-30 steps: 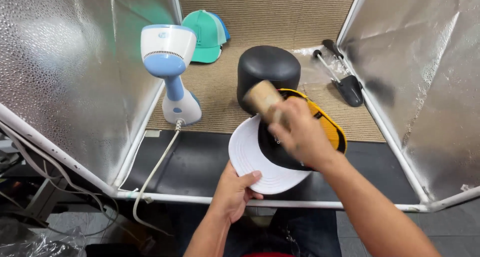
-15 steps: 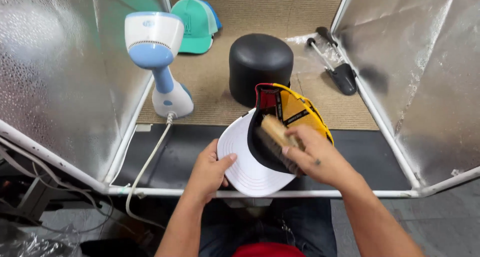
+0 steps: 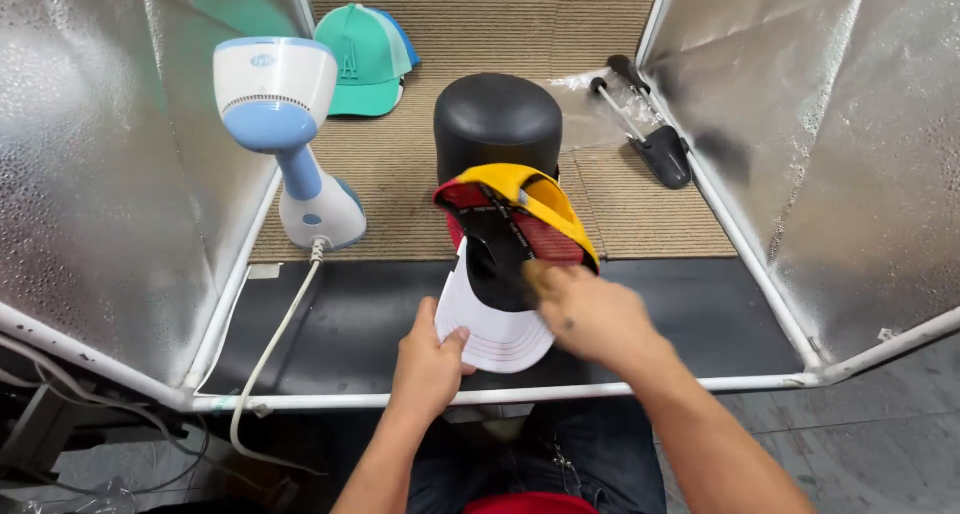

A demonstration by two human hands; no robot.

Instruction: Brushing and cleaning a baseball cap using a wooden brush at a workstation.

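A yellow and red cap [image 3: 512, 196] with a black inside and a white brim underside [image 3: 492, 342] is held upside down over the black mat. My left hand [image 3: 430, 362] grips the brim's near edge from below. Blurred by motion, my right hand [image 3: 592, 316] lies over the cap's open inside, closed around a tan wooden brush whose tip [image 3: 528, 272] just shows against the black lining. Behind the cap stands a black dome-shaped head form [image 3: 497, 124].
A white and blue handheld steamer [image 3: 282, 124] stands at the left on the tan carpet, its cord [image 3: 268, 359] trailing over the white frame rail. At the back lie a teal cap [image 3: 368, 59] and a black long-handled tool [image 3: 655, 144]. Silver reflective panels [image 3: 850, 144] wall both sides.
My right hand has moved with the brush from the top of the cap down into its inside, toward me. My left hand keeps its grip on the brim.
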